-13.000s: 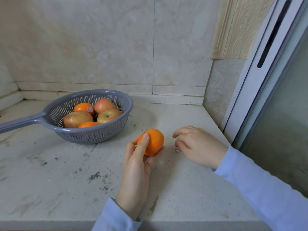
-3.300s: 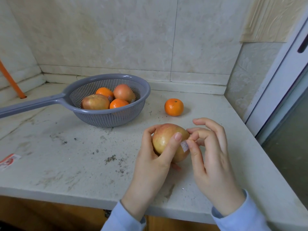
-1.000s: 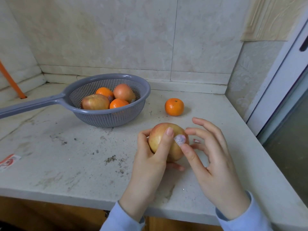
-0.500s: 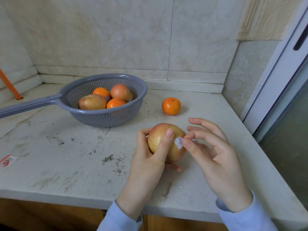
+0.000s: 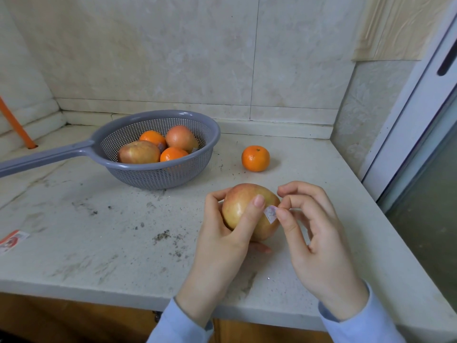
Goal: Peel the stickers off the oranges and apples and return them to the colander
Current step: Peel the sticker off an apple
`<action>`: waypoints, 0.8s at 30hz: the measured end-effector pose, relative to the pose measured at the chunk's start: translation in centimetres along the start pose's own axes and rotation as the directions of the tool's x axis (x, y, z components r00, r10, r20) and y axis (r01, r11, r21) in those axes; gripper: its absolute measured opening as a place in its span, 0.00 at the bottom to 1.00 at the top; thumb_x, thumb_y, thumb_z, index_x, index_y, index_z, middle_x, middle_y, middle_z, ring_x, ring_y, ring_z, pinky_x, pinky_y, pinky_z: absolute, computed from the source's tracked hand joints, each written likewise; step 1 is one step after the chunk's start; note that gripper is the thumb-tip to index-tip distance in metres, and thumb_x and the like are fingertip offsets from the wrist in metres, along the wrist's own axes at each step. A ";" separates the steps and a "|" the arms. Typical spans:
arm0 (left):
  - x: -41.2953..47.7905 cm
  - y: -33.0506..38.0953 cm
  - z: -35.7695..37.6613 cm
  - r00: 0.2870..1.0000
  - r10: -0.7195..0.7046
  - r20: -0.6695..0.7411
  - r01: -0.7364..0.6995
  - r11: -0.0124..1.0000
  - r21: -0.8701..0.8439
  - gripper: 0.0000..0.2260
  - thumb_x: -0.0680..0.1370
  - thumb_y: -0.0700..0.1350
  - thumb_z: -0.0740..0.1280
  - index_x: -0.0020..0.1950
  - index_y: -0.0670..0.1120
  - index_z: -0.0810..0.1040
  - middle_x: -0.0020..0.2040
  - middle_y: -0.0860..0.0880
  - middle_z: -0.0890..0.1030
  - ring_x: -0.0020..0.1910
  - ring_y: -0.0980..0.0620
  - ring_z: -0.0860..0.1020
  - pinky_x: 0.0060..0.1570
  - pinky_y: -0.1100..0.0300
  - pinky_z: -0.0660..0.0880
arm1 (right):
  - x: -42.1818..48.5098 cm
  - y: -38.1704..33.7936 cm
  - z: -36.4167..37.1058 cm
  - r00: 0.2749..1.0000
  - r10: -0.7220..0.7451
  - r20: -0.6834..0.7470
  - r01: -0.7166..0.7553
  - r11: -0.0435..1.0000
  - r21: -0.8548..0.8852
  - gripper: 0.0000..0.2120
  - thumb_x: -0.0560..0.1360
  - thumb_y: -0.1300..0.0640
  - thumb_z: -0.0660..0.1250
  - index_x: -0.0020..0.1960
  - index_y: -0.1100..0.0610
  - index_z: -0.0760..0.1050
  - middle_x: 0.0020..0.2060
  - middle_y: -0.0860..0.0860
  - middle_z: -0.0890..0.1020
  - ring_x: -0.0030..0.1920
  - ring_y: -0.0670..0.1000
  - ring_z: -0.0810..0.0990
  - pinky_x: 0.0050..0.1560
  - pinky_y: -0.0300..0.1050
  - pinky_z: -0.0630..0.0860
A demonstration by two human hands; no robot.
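My left hand [image 5: 222, 248] grips a red-yellow apple [image 5: 243, 206] just above the counter, near its front edge. A small pale sticker [image 5: 270, 214] stands half lifted off the apple's right side, pinched between thumb and forefinger of my right hand [image 5: 314, 238]. The grey colander [image 5: 212, 134] sits at the back left and holds two apples [image 5: 138, 152] and two oranges [image 5: 173, 154]. One orange [image 5: 255, 158] lies alone on the counter, right of the colander.
The colander's long handle [image 5: 44, 157] reaches to the left edge of view. A red-white scrap [image 5: 12, 240] lies at the counter's left front. An orange rod [image 5: 17, 125] leans in the back left corner. Walls close the back and right; dirt specks dot the counter [image 5: 99, 243].
Over the last second my right fingers have kept working at the sticker on the apple, and it now stands out from the skin. Earlier, the peeled orange was set down beside the colander.
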State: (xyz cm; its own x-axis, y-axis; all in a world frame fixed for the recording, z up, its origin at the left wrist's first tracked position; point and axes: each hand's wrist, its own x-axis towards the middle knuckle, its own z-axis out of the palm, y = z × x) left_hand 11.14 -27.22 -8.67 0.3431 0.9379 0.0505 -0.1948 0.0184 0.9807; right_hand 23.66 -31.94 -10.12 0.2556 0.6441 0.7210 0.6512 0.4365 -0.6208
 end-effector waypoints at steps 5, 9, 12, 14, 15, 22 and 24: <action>0.0 0.0 -0.1 1.000 -0.007 -0.012 0.007 1.000 -0.021 0.27 0.62 0.58 0.76 0.56 0.52 0.71 0.55 0.52 0.78 0.49 0.49 0.83 0.34 0.53 0.82 | 0.0 0.3 0.1 0.998 -0.029 -0.053 0.025 0.997 -0.069 0.08 0.78 0.56 0.59 0.46 0.59 0.75 0.52 0.50 0.73 0.53 0.42 0.76 0.47 0.38 0.78; 0.0 -0.2 -0.2 1.000 0.003 -0.008 -0.003 0.999 -0.035 0.27 0.62 0.55 0.77 0.57 0.53 0.71 0.56 0.53 0.77 0.50 0.52 0.83 0.35 0.57 0.82 | -0.1 0.5 0.3 0.995 -0.068 -0.078 0.059 0.991 -0.118 0.09 0.78 0.59 0.59 0.46 0.63 0.75 0.52 0.50 0.72 0.52 0.42 0.77 0.46 0.36 0.78; 0.1 -0.5 -0.2 1.000 0.009 0.010 -0.009 0.999 -0.044 0.27 0.62 0.53 0.77 0.58 0.54 0.72 0.57 0.53 0.77 0.50 0.53 0.83 0.37 0.56 0.82 | 0.0 0.6 0.5 0.992 -0.092 -0.088 0.080 0.988 -0.133 0.08 0.78 0.61 0.58 0.46 0.64 0.74 0.53 0.52 0.71 0.50 0.40 0.78 0.46 0.35 0.78; 0.1 -0.6 -0.3 1.000 0.013 0.028 -0.012 0.999 -0.043 0.27 0.62 0.54 0.78 0.58 0.55 0.74 0.58 0.50 0.77 0.50 0.51 0.83 0.39 0.56 0.83 | 0.0 0.5 0.6 0.989 -0.111 -0.094 0.096 0.983 -0.157 0.07 0.77 0.63 0.58 0.46 0.65 0.74 0.53 0.53 0.71 0.50 0.35 0.77 0.47 0.29 0.76; 0.1 -0.7 -0.4 0.999 0.017 0.029 -0.016 0.999 -0.039 0.28 0.61 0.55 0.79 0.57 0.55 0.74 0.58 0.49 0.77 0.51 0.51 0.83 0.39 0.56 0.82 | 0.0 0.4 0.6 0.987 -0.126 -0.096 0.107 0.978 -0.180 0.07 0.77 0.64 0.58 0.45 0.65 0.74 0.53 0.53 0.71 0.50 0.33 0.76 0.47 0.27 0.74; 0.6 -1.3 -0.6 1.000 0.014 -0.026 -0.014 1.000 0.026 0.30 0.56 0.61 0.79 0.56 0.63 0.78 0.61 0.50 0.77 0.58 0.47 0.80 0.47 0.49 0.82 | 0.0 0.2 0.9 0.975 -0.201 -0.097 0.160 0.933 -0.322 0.07 0.77 0.64 0.58 0.45 0.65 0.73 0.53 0.56 0.71 0.55 0.25 0.68 0.49 0.25 0.72; 0.4 -1.1 -0.6 1.000 0.018 -0.004 -0.018 1.000 0.013 0.29 0.56 0.59 0.78 0.55 0.60 0.79 0.60 0.48 0.77 0.57 0.48 0.80 0.39 0.56 0.83 | 0.0 0.3 0.9 0.977 -0.189 -0.095 0.155 0.945 -0.287 0.05 0.77 0.63 0.58 0.47 0.64 0.72 0.56 0.58 0.72 0.57 0.27 0.69 0.49 0.28 0.74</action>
State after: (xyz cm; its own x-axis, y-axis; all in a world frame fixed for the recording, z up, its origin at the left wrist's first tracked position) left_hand 10.99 -26.64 -9.86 0.3362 0.9394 0.0673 -0.1891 -0.0027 0.9820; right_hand 23.20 -31.23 -10.57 0.1942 0.4871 0.8515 0.8605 0.3322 -0.3863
